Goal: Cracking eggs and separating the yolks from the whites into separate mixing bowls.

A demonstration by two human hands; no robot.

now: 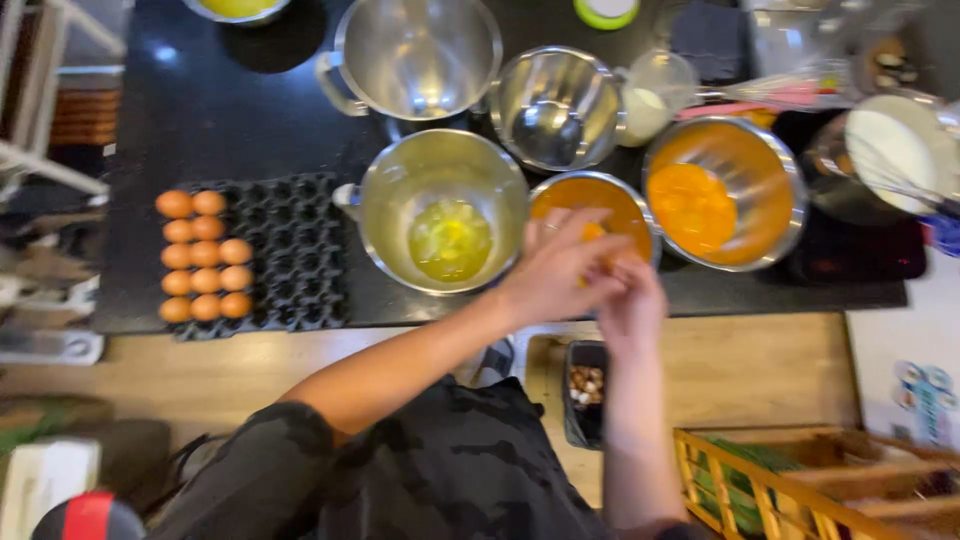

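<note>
Both hands meet over the near rim of a small steel bowl of yolks (592,203). The left hand (560,270) curls its fingers around an egg (594,232), of which only a sliver shows, so its long axis can't be told. The right hand (630,305) presses against it from below, fingers bunched together. Left of them sits a bowl of egg whites (445,210), and further left an egg tray (262,255), mostly empty, on the black counter (200,110). A wooden floor (760,365) lies below.
</note>
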